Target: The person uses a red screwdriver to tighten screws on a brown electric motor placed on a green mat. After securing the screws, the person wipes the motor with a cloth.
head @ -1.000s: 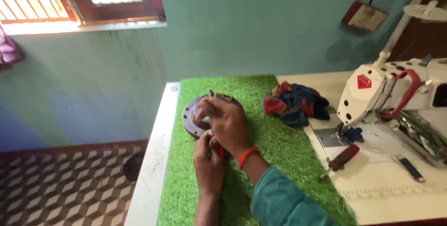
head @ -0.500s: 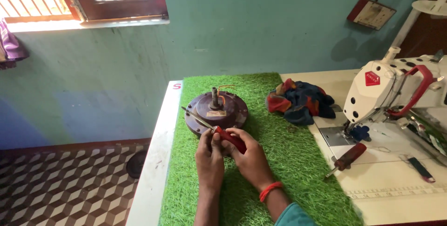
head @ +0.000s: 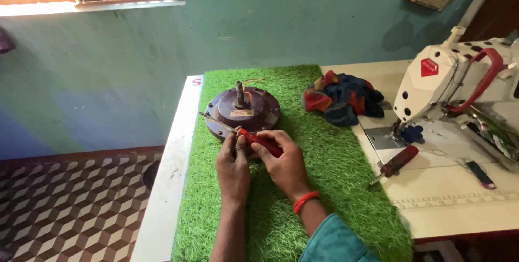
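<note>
- Left hand and right hand both curled tight round red-handled screwdriver, mid-mat.
- Shaft runs up-left to brown round motor housing, tip at its left rim.
- Green turf mat: open room right of hands; left edge close.
- Far: bundled cloth, sewing machine, well apart.

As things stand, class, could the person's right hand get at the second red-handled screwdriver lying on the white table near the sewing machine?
Probably yes. The right hand is busy holding a red-handled screwdriver at the round brown motor housing, but nothing lies between it and the second red-handled screwdriver, only bare green turf mat.
</note>
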